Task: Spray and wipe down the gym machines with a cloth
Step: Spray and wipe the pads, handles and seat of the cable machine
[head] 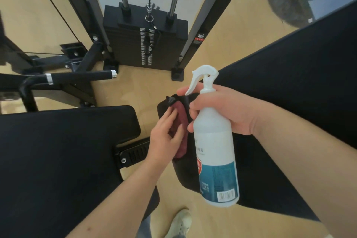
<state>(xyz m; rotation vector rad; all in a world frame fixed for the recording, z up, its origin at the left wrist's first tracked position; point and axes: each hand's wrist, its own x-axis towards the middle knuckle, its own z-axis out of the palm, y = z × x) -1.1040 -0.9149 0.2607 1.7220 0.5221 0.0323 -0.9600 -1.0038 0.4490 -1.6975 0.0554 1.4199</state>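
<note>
My right hand (224,110) grips the neck of a white spray bottle (214,141) with a teal label, its trigger nozzle pointing left. Just left of the bottle, my left hand (164,137) presses a dark red cloth (182,121) against the edge of a black padded seat (270,160) at the right. The bottle hides part of the cloth and of the pad's edge. A second black pad (63,152) lies at the lower left.
A black weight stack (146,33) with chrome guide rods stands ahead inside a dark frame. A black handle bar (81,76) with chrome rings juts out at the left. Tan wooden floor (135,91) shows between the pads. My shoe (179,222) is at the bottom.
</note>
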